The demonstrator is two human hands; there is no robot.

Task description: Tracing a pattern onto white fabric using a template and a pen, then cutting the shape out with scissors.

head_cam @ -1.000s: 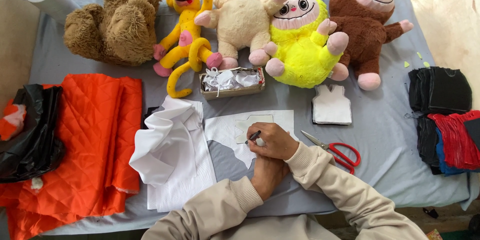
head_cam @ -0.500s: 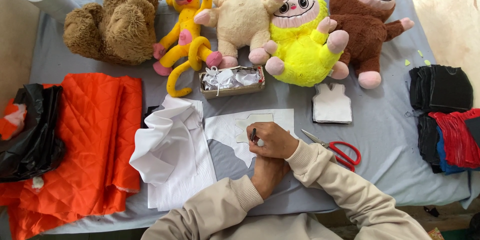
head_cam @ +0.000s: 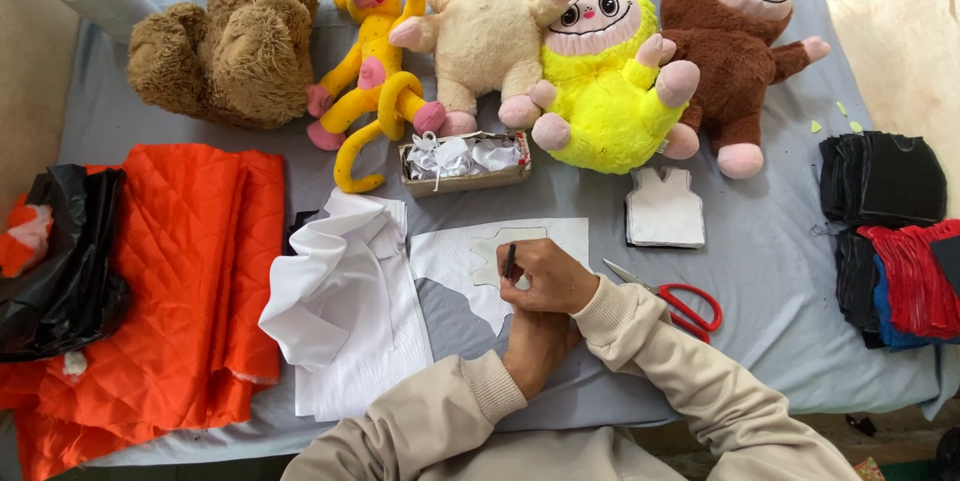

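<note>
Small cardboard box [head_cam: 466,163], rectangular, brown, filled with white pieces: centre of grey-blue sheet [head_cam: 760,271], below the plush toys [head_cam: 600,71]. Black plastic bag [head_cam: 60,261]: far left, on orange quilted fabric [head_cam: 190,281]. Dark pen [head_cam: 509,262]: upright, pinched between curled fingers of right hand [head_cam: 548,277], tip on pale cut-out template [head_cam: 492,253] lying on white fabric piece [head_cam: 470,271]. Left hand [head_cam: 537,343]: flat beneath right wrist, fingers together. Red-handled scissors [head_cam: 680,303]: just right.
</note>
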